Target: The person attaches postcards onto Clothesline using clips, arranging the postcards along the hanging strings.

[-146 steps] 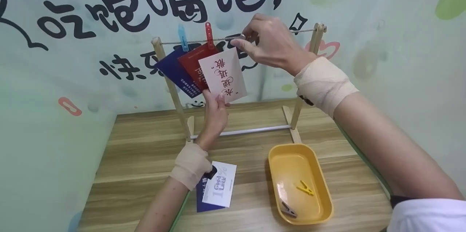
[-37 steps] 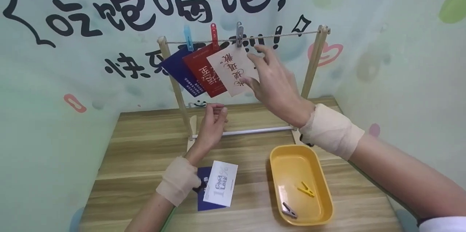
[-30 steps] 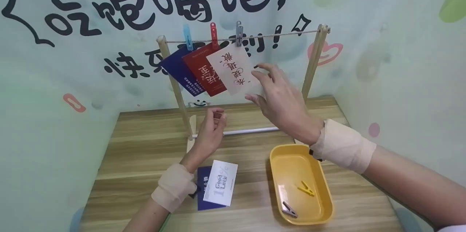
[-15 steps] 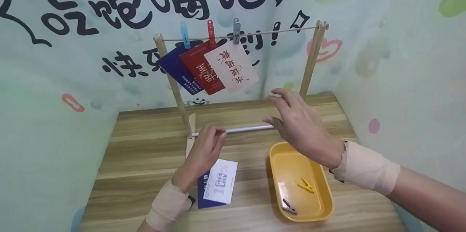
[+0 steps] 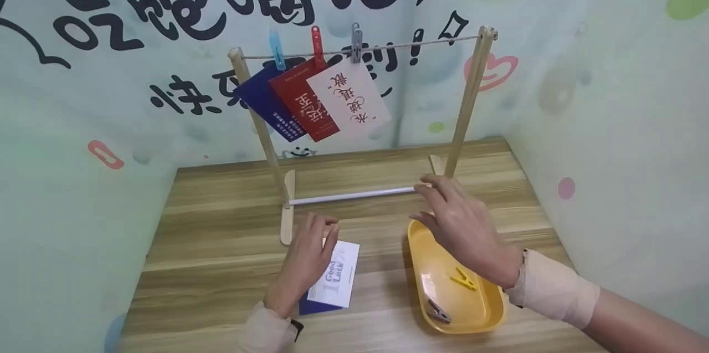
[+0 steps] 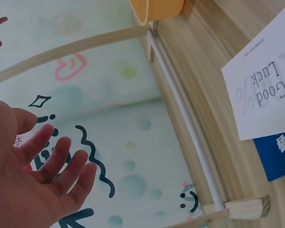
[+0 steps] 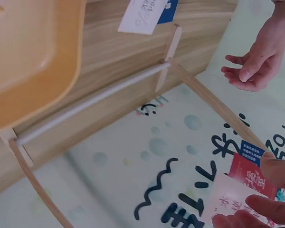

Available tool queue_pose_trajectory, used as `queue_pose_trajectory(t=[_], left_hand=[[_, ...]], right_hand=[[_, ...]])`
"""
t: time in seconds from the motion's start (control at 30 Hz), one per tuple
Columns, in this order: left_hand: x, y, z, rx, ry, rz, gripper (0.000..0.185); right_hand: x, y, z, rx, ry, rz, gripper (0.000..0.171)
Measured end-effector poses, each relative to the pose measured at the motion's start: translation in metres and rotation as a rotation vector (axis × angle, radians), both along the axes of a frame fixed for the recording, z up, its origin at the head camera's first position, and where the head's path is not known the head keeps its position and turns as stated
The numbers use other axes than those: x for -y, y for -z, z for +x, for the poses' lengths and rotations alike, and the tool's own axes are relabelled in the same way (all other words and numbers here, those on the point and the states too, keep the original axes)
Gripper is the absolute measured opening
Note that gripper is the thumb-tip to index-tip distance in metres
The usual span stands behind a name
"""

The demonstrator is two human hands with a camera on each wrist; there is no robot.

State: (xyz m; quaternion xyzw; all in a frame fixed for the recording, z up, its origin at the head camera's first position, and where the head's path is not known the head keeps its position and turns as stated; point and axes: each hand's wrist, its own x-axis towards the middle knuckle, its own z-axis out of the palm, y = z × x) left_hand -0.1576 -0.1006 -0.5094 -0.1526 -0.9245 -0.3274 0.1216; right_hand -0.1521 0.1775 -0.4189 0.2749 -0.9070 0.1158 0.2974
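My left hand (image 5: 304, 256), fingers loosely bent and holding nothing, hovers over a white "Good Luck" card (image 5: 344, 272) that overlaps a blue card (image 5: 318, 307) on the table. My right hand (image 5: 462, 225) is over the far end of a yellow tray (image 5: 415, 275), fingers relaxed and apart, with nothing in them. Three cards hang from a string (image 5: 421, 43): a blue card (image 5: 271, 103) under a light blue clothespin (image 5: 277, 51), a red card (image 5: 302, 95) under a red clothespin (image 5: 317, 47), and a white card (image 5: 352, 101) under a grey clothespin (image 5: 356, 42).
Inside the tray lie a yellow clothespin (image 5: 463, 280) and a grey-brown clothespin (image 5: 438, 311). The string runs between two wooden posts (image 5: 469, 98), joined low down by a white rod (image 5: 354, 195). Behind the rack stands a wall (image 5: 166, 137) with large lettering.
The grey clothespin now holds the white card on the string, and both hands have let go. They have come down and back, the left toward the table cards, the right over the tray.
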Motion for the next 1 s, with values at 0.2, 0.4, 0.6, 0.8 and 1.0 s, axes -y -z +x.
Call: queue_pose_trajectory(t=[0.2, 0.4, 0.6, 0.8, 1.0], left_hand=[[0.0, 0.015, 0.006, -0.014, 0.013, -0.052, 0.012], [0.004, 0.033, 0.008, 0.041, -0.013, -0.04, 0.012], [0.006, 0.055, 0.008, 0.17, -0.138, 0.04, 0.013], [0.006, 0.074, 0.01, 0.255, -0.171, 0.056, 0.019], [0.007, 0.089, 0.012, 0.323, -0.172, 0.015, 0.033]], right_hand=[[-0.016, 0.027, 0.006, 0.022, 0.007, -0.026, 0.045], [-0.025, 0.053, 0.008, -0.012, 0.044, 0.053, 0.053], [-0.033, 0.081, 0.013, -0.054, 0.053, 0.116, 0.064], [-0.035, 0.105, 0.016, 0.04, 0.073, 0.139, 0.065], [-0.041, 0.129, 0.014, 0.06, 0.03, 0.113, 0.065]])
